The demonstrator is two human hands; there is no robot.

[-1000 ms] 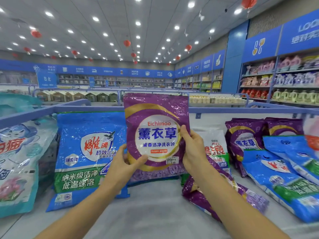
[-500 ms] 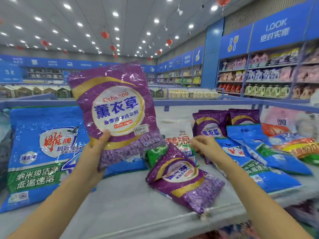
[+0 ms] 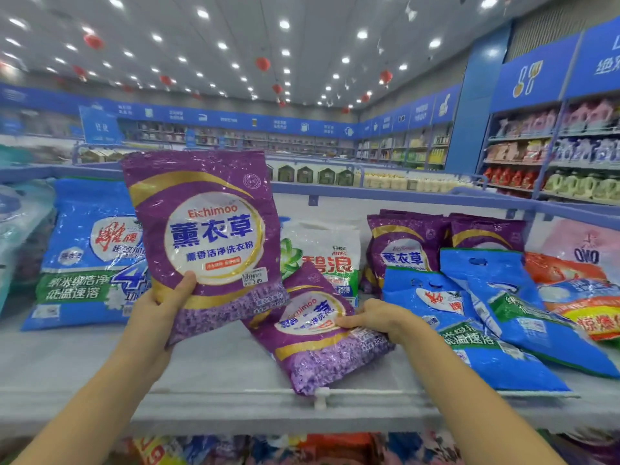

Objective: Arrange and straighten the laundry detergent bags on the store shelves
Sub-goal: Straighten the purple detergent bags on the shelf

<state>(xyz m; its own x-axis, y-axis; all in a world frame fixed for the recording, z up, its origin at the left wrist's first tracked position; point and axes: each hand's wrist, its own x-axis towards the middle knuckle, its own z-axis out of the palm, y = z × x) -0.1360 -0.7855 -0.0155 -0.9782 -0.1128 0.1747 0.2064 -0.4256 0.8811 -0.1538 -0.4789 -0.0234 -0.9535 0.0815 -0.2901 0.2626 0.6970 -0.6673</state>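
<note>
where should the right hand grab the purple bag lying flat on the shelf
Take the fallen purple bag by its right side edge, coming from the right, where the right hand rests. It lies tilted with its bottom corner over the shelf lip, and that edge is unobstructed.

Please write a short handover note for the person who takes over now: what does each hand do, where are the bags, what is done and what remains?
Left hand: holds one purple bag upright above the shelf.
Right hand: grips a second purple bag lying tilted on the shelf.
Done: two purple bags stand at the back right.
Left: stand both held bags with them; the blue bags at the right lie flat and overlapping.
</note>
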